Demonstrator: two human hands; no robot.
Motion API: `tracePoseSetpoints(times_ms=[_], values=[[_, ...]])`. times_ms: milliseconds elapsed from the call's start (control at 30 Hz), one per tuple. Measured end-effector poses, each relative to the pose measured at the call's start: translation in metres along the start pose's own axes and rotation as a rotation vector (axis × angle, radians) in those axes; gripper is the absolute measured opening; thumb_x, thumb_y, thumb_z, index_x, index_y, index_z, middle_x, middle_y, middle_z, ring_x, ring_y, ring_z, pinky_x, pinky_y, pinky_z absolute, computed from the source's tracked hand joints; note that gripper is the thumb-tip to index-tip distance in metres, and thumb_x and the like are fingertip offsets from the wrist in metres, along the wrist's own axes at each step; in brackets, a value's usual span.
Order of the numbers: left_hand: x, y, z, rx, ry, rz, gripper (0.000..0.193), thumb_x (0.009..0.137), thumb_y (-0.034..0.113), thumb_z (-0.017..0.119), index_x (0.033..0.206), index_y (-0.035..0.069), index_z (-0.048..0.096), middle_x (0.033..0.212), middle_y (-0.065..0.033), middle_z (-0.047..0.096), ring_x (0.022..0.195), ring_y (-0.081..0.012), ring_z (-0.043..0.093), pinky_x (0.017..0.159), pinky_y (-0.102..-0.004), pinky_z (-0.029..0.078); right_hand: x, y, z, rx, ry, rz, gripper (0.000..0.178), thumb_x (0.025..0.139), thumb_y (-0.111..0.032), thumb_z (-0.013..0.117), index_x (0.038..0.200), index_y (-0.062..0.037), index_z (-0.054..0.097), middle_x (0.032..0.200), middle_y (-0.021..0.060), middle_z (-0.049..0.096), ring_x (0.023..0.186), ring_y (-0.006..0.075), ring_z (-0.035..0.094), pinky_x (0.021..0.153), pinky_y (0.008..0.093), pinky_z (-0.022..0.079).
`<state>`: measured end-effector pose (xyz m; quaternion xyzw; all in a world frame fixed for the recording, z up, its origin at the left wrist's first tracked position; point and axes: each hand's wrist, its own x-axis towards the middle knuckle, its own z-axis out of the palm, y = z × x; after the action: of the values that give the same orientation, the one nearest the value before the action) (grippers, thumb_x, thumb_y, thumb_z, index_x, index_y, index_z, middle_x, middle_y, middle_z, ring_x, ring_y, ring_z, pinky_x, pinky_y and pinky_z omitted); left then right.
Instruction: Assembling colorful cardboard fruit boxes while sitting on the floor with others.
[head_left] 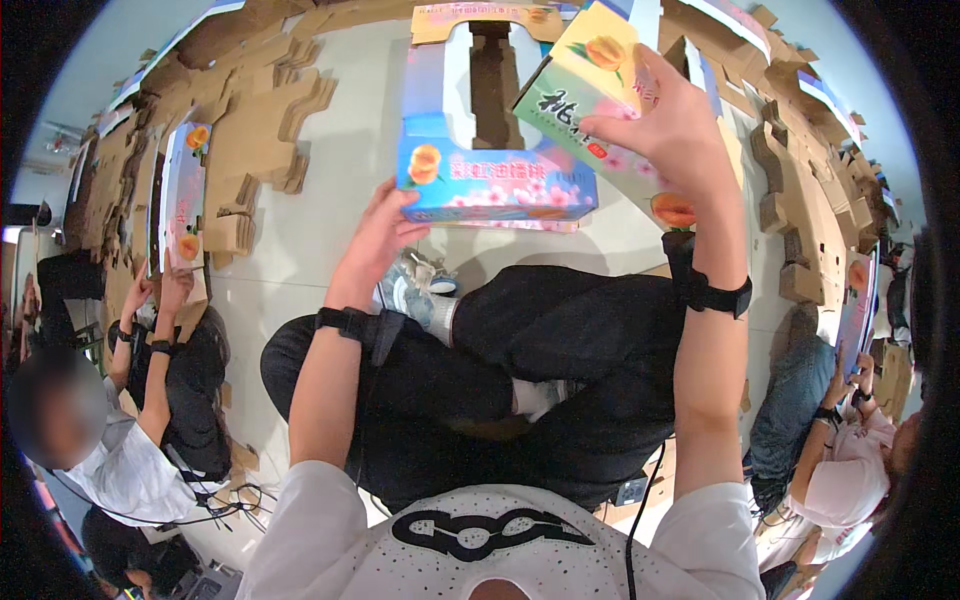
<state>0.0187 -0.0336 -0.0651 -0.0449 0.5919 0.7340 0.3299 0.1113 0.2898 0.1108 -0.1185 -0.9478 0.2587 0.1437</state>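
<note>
A blue and pink printed carton (500, 185) with peach and blossom pictures is in front of me, above my crossed legs. Its top has a large cut-out, through which a brown inside shows. My left hand (383, 235) grips its near left corner, the thumb at the front face. To the right, a yellow and green printed carton (592, 85) is tilted, one corner overlapping the blue one. My right hand (665, 125) is closed around its upper side, with the thumb across the printed face. The far side of that grip is hidden.
Flattened brown cardboard (265, 90) lies on the pale floor at left, with more cardboard (790, 200) at right. A person at left handles a similar carton (185, 195); another at right holds a blue carton (855, 315). A black cable (645, 490) runs beside my right arm.
</note>
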Motion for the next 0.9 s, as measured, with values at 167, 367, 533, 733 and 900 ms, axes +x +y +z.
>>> tracePoseSetpoints(times_ms=[167,367,533,733,900], values=[[0.011,-0.004,0.002,0.089,-0.058,-0.093,0.091,0.081,0.036,0.071,0.153,0.006,0.024,0.120,-0.0138,0.058,0.102,-0.0240,0.063,0.089,-0.0375,0.053,-0.001,0.003,0.009,0.024,0.219,-0.272,0.065,0.060,-0.042,0.087,0.101,-0.0004,0.059,0.085,0.0214,0.067,0.081,0.0384,0.067,0.071,0.0441,0.052],[0.006,0.004,0.002,0.259,-0.053,-0.098,0.090,0.081,0.044,0.069,0.152,0.005,0.030,0.121,-0.0113,0.059,0.102,-0.0214,0.062,0.086,-0.0364,0.051,-0.003,-0.003,0.058,-0.114,-0.119,-0.497,0.099,0.059,-0.033,0.088,0.142,0.0015,0.045,0.110,0.0214,0.064,0.103,0.0394,0.059,0.095,0.0448,0.045],[0.001,0.014,0.016,0.402,0.012,-0.065,0.081,0.086,0.052,0.064,0.149,0.008,0.038,0.125,-0.0098,0.060,0.106,-0.0196,0.060,0.092,-0.0374,0.047,-0.008,-0.004,0.068,-0.196,-0.119,-0.519,0.099,0.061,-0.034,0.088,0.143,-0.0005,0.044,0.118,0.0184,0.061,0.108,0.0367,0.055,0.099,0.0432,0.043],[0.009,0.017,0.024,0.454,0.086,0.094,0.072,0.091,0.046,0.063,0.146,0.005,0.044,0.130,-0.0123,0.060,0.121,-0.0219,0.055,0.103,-0.0350,0.042,-0.008,-0.014,0.074,-0.174,-0.021,-0.566,0.101,0.065,-0.053,0.083,0.142,0.0005,0.045,0.114,0.0199,0.062,0.107,0.0374,0.057,0.101,0.0449,0.041],[0.009,0.011,0.039,0.409,0.043,0.245,0.070,0.093,0.040,0.067,0.148,0.005,0.041,0.136,-0.0123,0.058,0.124,-0.0212,0.054,0.105,-0.0346,0.040,-0.017,-0.027,0.091,-0.284,0.081,-0.466,0.107,0.066,-0.074,0.071,0.134,0.0054,0.048,0.100,0.0231,0.065,0.102,0.0374,0.061,0.099,0.0509,0.039]])
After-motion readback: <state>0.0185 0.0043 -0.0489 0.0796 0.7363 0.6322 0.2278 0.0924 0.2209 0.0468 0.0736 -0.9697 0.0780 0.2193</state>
